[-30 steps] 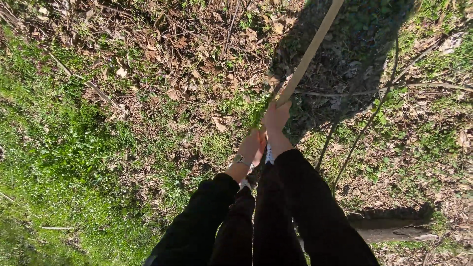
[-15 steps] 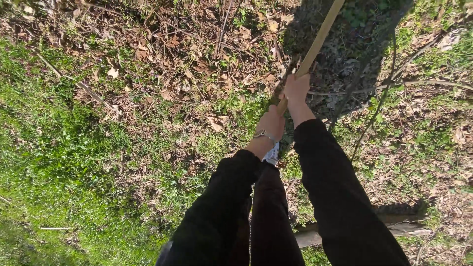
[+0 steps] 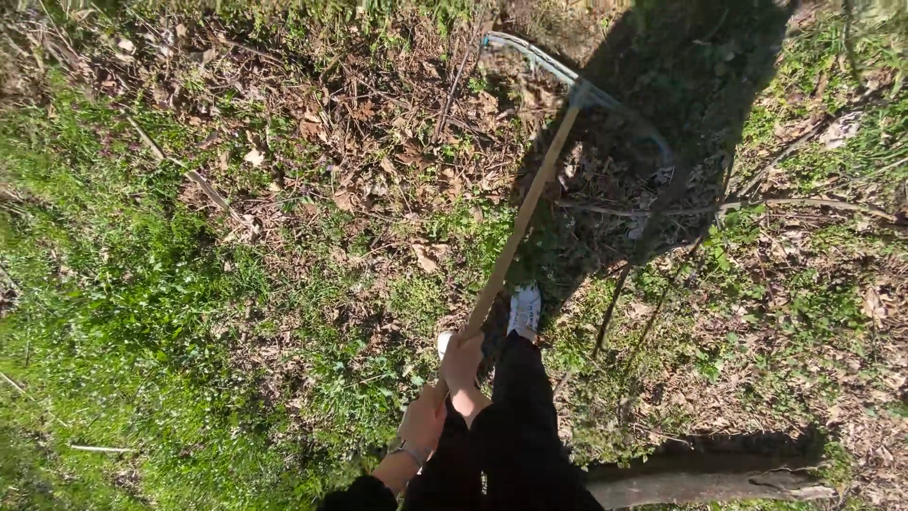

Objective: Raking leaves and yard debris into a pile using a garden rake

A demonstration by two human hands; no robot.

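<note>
Rake [image 3: 518, 227] handle gripped at its near end by both hands, right hand [image 3: 462, 360] above left hand [image 3: 423, 423], shaft running up to the head on dead leaves [image 3: 378, 142]; hands now drawn back toward the body versus earlier, head newly in view.

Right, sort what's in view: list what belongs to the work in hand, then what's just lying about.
In hand:
- rake: long wooden handle, curved metal head on the leaves
- right hand, gripping the handle
- left hand, gripping it lower down
- dry leaves by the head

Lying about:
- thin sticks on the ground
- grass
- log at the bottom edge
- white shoe
</note>
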